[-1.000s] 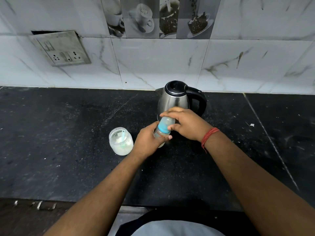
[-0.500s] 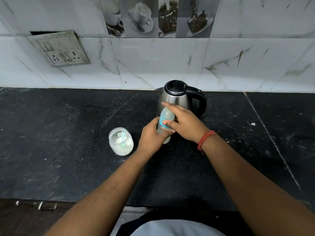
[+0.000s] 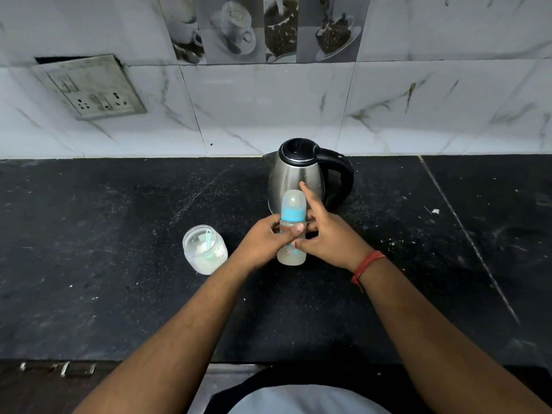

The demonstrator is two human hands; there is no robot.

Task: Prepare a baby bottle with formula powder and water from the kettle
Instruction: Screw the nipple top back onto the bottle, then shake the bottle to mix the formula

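The baby bottle (image 3: pixel 292 231) stands on the black counter (image 3: pixel 119 264), just near the kettle (image 3: pixel 298 174). The left hand (image 3: pixel 265 243) wraps around its middle. The right hand (image 3: pixel 328 237) is loose, fingers spread, touching its side. A jar (image 3: pixel 204 249) sits to the left.

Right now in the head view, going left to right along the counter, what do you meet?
Powder jar → left hand → baby bottle → right hand → small white scrap. Kettle left out: it stands behind the bottle.
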